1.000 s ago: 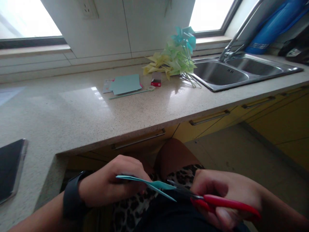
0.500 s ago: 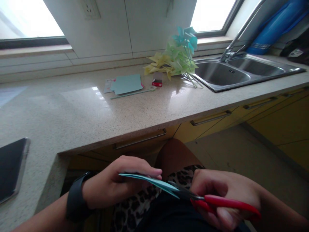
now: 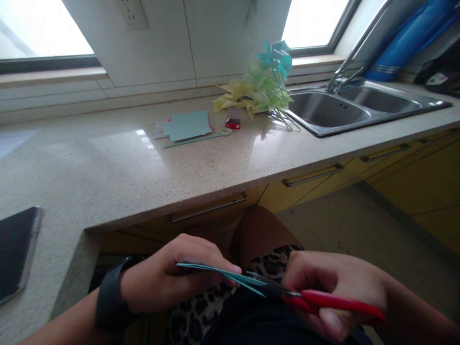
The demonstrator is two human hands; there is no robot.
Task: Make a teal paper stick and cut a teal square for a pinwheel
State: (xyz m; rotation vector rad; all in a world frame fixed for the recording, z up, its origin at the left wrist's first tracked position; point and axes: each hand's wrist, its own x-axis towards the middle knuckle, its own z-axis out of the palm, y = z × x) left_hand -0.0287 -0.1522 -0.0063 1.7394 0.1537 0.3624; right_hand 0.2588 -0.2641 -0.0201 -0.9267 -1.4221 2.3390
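Observation:
My left hand [image 3: 168, 275], with a black watch on its wrist, pinches a folded teal paper sheet [image 3: 215, 273] held flat over my lap. My right hand [image 3: 330, 287] grips red-handled scissors [image 3: 316, 299]. Their dark blades meet the paper's right edge, where two cut flaps spread apart. Both hands are below the counter's front edge.
On the speckled countertop [image 3: 118, 163] lie a stack of teal paper [image 3: 187, 125], a small red box [image 3: 233, 124] and a pile of yellow, green and teal paper pinwheels [image 3: 262, 86]. A steel double sink [image 3: 345, 108] is at the right. A dark phone [image 3: 16, 249] lies at the left edge.
The scissor blades have advanced a little further into the paper, and my left fingers have shifted along its top edge. The view has barely moved.

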